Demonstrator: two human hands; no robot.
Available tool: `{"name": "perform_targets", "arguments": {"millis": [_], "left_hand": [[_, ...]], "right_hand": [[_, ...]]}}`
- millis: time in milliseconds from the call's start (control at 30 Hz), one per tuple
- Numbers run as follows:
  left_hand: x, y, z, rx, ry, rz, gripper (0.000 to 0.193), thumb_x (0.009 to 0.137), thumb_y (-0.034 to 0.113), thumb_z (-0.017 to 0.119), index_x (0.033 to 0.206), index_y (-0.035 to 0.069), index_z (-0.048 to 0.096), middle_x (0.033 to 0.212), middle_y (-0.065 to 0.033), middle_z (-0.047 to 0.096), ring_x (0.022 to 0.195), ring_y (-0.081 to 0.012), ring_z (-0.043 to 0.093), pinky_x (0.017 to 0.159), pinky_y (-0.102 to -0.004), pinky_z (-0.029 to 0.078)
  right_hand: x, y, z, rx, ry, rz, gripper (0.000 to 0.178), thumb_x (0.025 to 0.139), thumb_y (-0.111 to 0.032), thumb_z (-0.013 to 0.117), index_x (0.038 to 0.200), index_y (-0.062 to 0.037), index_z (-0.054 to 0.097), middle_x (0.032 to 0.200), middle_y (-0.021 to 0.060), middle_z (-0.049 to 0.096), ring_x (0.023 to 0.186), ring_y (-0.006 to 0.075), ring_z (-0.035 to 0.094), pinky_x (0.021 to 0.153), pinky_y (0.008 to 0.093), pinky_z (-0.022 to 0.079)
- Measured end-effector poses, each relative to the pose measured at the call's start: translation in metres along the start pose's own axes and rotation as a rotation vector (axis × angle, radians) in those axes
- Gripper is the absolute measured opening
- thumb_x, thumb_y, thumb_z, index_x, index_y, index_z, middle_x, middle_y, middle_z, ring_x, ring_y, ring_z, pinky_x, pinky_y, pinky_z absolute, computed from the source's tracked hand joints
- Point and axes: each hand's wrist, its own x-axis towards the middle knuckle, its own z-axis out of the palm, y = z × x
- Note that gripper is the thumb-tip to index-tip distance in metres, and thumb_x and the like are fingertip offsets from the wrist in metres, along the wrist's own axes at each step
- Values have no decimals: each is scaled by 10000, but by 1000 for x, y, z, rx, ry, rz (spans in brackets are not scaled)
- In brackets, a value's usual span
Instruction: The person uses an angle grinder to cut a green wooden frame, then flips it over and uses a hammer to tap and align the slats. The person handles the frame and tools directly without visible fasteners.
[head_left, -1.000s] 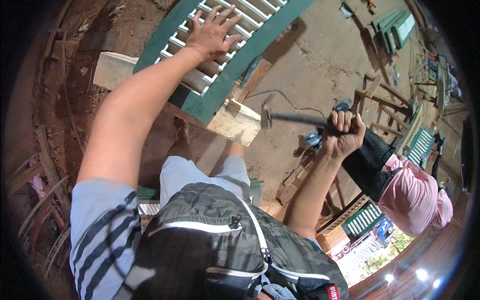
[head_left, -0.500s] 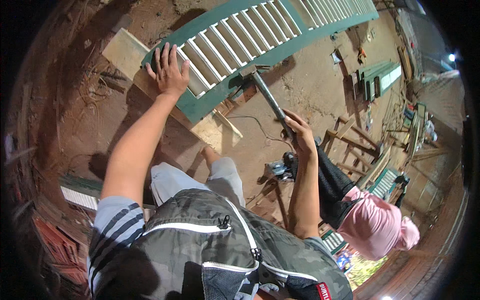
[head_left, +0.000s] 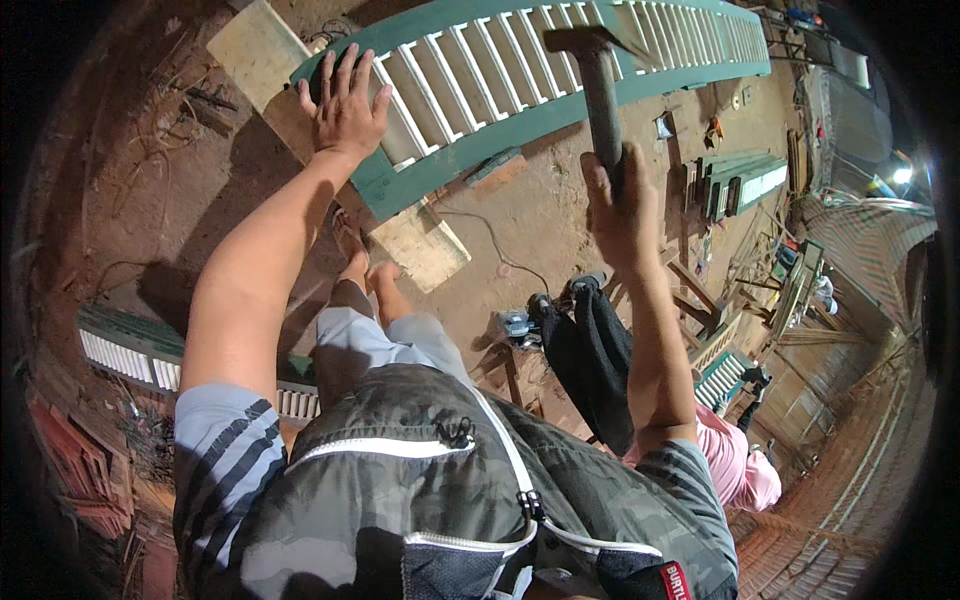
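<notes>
My left hand [head_left: 350,108] lies with fingers spread on the near left corner of a long green slatted shutter panel [head_left: 560,112] with white slats. In my right hand [head_left: 625,205] is a hammer [head_left: 601,100], gripped by its dark handle. The hammer's head is raised and, in the picture, overlaps the slats; it looks apart from the panel. Pale boards [head_left: 422,248] lie under the panel's left end. A reddish block [head_left: 497,170] sits at the panel's near edge.
A stack of green frames [head_left: 745,185] stands on the dirt floor to the right. A co-worker in a pink top [head_left: 735,455] is close by at lower right. A cord [head_left: 492,235] runs over the floor. Another slatted panel [head_left: 120,350] lies at left.
My right hand has lifted the hammer up and to the right, away from the panel's near edge. My left hand stays on the panel's corner. The co-worker appears lower in view.
</notes>
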Motion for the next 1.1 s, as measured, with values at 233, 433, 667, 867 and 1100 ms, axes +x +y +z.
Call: {"name": "perform_targets", "arguments": {"millis": [233,433,667,867,1100], "left_hand": [[9,1,4,-19,-14,-9,611,1042,540,445,1582,259,394,1653,-11,343,1542,-282,248,1199,-662,74],[1,-2,6,-108,81,-7,571,1026,510,482,1541,264,456,1631,8,375,1515,-285,296,1193,-654,90],[3,1,10,-160,48,-28,549,1061,499,429,1566,282,424,1652,26,347,1536,-269,272,1196,-667,75],[1,-3,4,-145,126,25,514,1067,441,437,1556,282,438,1630,8,387,1530,-277,277,1191,-674,80],[4,-9,16,-120,98,34,496,1084,431,399,1556,283,433,1628,20,390,1527,-269,281,1206,-644,88]], "right_hand": [[-41,33,19,-306,-417,189,359,1018,-360,637,1014,-5,581,725,245,614,659,403,631,625,471,489],[-16,-59,-10,255,111,34,371,1046,-372,611,999,-6,582,655,67,561,589,183,512,556,349,445],[-91,69,73,-213,-49,301,244,996,-214,654,1004,20,586,800,230,658,756,422,679,691,497,527],[-49,-18,-22,466,215,1,213,1073,-252,565,1106,-45,602,883,48,632,742,197,597,698,353,525],[-91,66,87,-327,-217,404,358,995,-324,662,981,31,618,821,327,637,768,489,639,683,523,507]]}}
